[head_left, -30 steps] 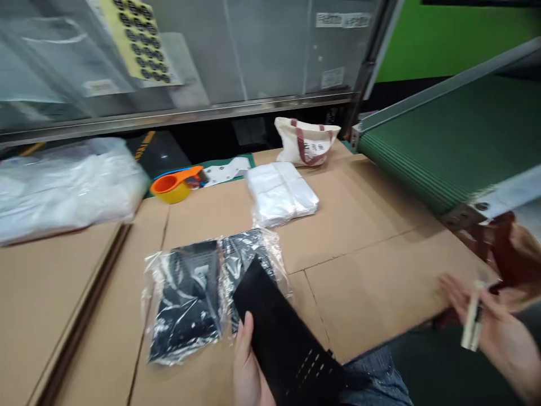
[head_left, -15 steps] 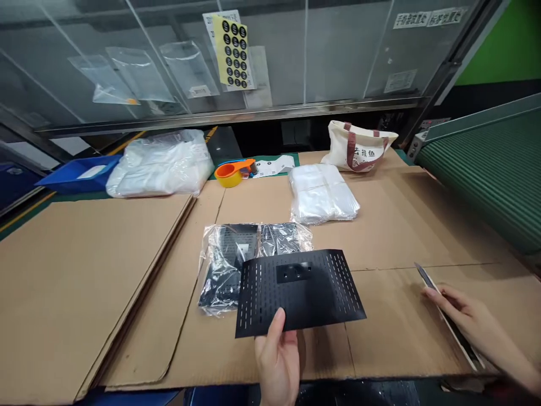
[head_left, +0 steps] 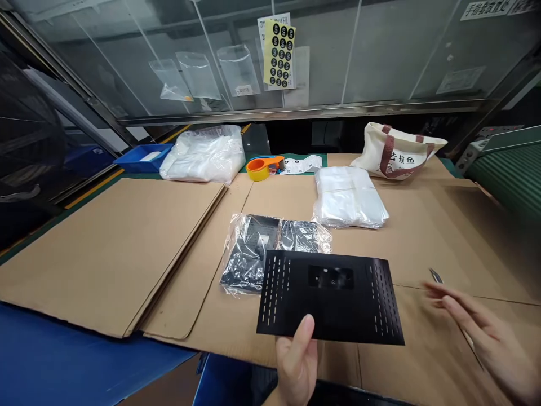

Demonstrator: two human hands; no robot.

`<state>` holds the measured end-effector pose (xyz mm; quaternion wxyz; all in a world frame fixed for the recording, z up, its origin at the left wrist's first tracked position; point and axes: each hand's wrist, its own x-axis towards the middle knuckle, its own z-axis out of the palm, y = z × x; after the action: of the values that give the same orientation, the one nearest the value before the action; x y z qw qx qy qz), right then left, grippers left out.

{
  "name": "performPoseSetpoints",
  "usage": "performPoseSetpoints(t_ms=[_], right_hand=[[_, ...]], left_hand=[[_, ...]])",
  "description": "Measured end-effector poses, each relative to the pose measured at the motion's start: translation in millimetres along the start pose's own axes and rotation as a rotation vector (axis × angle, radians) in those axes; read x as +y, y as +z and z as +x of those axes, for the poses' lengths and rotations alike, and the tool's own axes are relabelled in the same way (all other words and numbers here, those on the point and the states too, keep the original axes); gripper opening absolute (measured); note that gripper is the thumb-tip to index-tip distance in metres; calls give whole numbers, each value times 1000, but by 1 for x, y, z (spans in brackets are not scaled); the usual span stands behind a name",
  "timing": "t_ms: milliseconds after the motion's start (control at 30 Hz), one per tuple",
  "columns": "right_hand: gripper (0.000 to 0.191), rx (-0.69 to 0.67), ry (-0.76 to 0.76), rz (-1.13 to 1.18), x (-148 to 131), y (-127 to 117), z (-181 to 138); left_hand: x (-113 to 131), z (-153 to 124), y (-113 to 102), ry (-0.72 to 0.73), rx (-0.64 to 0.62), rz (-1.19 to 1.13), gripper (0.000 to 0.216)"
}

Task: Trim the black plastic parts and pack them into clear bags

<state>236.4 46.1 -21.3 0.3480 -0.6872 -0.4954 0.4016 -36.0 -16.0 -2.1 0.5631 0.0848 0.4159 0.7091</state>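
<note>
My left hand (head_left: 298, 358) is closed on the lower edge of a thin black sheet (head_left: 296, 307), thumb in front. Rows of slots run along both ends of the sheet, with a glossy dark rectangle in its upper middle. At the right, my right hand (head_left: 477, 332) is slightly blurred, fingers stretched out and thumb apart. Beneath it lies a slim knife-like tool (head_left: 436, 276), its pointed metal tip showing and most of its body hidden. Behind the sheet rest clear-bagged black perforated pieces (head_left: 247, 256), partly covered by it.
A stack of clear bags (head_left: 349, 197) and a cloth bag (head_left: 397, 152) stand farther back. An orange tape dispenser (head_left: 264, 167), a large plastic bundle (head_left: 205, 155) and a blue tray (head_left: 141, 159) line the rear. Cardboard sheets (head_left: 127, 237) lie at left; a green conveyor (head_left: 511, 169) at right.
My right hand has loosened from the knife-like tool, its fingers straightening above it. The black sheet in my left hand now faces me more squarely. The whole view has shifted left.
</note>
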Motion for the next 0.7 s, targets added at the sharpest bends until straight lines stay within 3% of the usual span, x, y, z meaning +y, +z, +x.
performPoseSetpoints(t_ms=[100,167,333,500,700], right_hand=[[57,-277,164,494,-34,36,-21],[49,-343,276,673,-50,52,-26],[40,-136,330,824,-56,56,-21],[40,-193,275,765,-45,54,-21],[49,-150,124,740,-35,60,-24]], left_hand=[[-7,-6,8,-52,-35,-21,48],[-6,-6,8,-71,-57,-33,42],[17,11,-7,106,-89,90,31],[26,19,-12,221,-56,346,43],[24,16,-9,217,-168,393,48]])
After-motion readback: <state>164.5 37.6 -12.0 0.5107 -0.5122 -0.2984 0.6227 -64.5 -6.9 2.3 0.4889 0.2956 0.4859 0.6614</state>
